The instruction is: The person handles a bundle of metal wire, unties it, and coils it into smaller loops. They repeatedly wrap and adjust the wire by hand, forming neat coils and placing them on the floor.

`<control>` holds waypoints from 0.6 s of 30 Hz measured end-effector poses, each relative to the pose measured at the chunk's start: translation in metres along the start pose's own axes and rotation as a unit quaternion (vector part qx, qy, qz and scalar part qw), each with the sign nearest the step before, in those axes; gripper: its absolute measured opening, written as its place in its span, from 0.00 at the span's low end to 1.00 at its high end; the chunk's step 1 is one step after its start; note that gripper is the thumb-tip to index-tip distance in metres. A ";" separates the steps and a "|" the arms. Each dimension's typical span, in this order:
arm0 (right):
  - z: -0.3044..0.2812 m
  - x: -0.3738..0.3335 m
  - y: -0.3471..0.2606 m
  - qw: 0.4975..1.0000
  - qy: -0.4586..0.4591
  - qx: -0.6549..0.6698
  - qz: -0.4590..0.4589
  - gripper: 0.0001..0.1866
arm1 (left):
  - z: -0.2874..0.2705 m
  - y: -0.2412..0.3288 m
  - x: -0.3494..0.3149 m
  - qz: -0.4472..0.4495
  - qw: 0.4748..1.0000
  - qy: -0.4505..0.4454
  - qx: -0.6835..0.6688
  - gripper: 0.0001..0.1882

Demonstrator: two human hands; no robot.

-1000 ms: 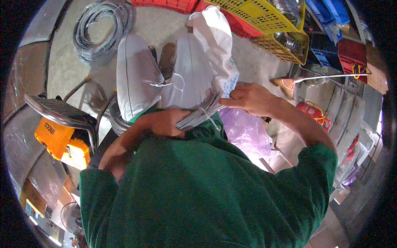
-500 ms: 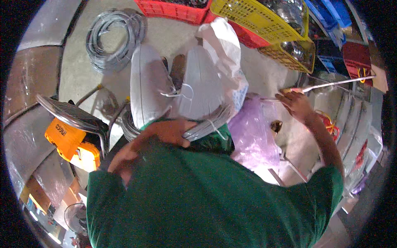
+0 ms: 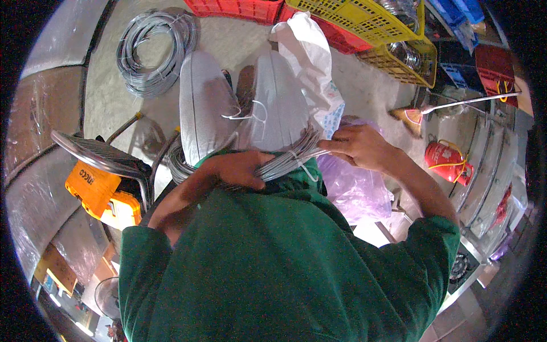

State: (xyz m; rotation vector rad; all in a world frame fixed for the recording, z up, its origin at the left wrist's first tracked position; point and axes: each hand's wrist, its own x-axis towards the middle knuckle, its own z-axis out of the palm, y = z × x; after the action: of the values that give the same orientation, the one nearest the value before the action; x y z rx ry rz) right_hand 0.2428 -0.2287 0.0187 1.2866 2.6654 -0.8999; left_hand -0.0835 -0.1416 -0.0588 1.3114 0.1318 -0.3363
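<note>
A coil of thin grey wire (image 3: 292, 158) rests across my lap, bound with white ties. My left hand (image 3: 242, 170) lies closed over the near part of this coil, against my green shirt. At the coil's right side, my right hand (image 3: 362, 147) has its fingers pinched together on the wire strands. A loose white tie (image 3: 259, 112) sticks up between my knees. Beneath my right hand is a purple plastic bag (image 3: 359, 196). Just beyond that hand, a white woven sack (image 3: 310, 57) lies beside my right leg.
A larger wire coil (image 3: 151, 54) lies on the floor, far left. A metal-framed chair (image 3: 99, 159) and an orange case (image 3: 91, 182) stand left. Yellow crates (image 3: 364, 23) and red crates (image 3: 239, 10) line the far side. Right are a broom (image 3: 410, 118) and a fire extinguisher (image 3: 447, 162).
My right hand has come back leftward and nearer, from beside the broom to the coil's right side. My left hand stays on the coil.
</note>
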 end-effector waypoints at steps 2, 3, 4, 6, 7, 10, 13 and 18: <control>-0.004 0.002 0.000 0.999 -0.019 -0.035 -0.010 0.22 | 0.000 0.002 0.001 -0.012 1.000 -0.005 0.010 0.33; -0.005 0.003 0.000 0.998 -0.037 -0.055 -0.011 0.22 | 0.000 0.002 0.001 -0.004 1.000 -0.006 0.005 0.33; -0.004 0.003 0.001 0.997 -0.019 -0.074 -0.023 0.22 | 0.000 0.003 0.001 0.005 1.000 -0.001 -0.009 0.33; -0.002 0.004 0.003 0.996 -0.059 -0.072 -0.013 0.22 | 0.001 0.003 0.002 0.001 1.000 0.002 -0.007 0.33; 0.000 0.004 0.005 0.997 -0.032 -0.068 -0.025 0.22 | 0.000 0.002 0.003 -0.008 1.000 0.003 0.013 0.33; 0.006 0.004 0.010 0.997 -0.055 -0.049 -0.004 0.21 | 0.002 -0.003 0.004 0.025 0.999 0.020 0.023 0.33; 0.006 0.006 0.016 0.998 -0.046 -0.046 -0.018 0.20 | 0.002 -0.008 0.004 0.037 0.999 0.017 0.026 0.32; -0.011 0.012 0.013 0.993 -0.095 -0.064 -0.002 0.21 | 0.002 -0.014 0.003 0.035 0.995 0.034 0.087 0.31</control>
State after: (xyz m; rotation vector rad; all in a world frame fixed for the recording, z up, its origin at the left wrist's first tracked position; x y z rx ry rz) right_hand 0.2469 -0.2080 0.0178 1.1104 2.5333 -0.7944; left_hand -0.0858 -0.1471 -0.0720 1.4979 0.1160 -0.2474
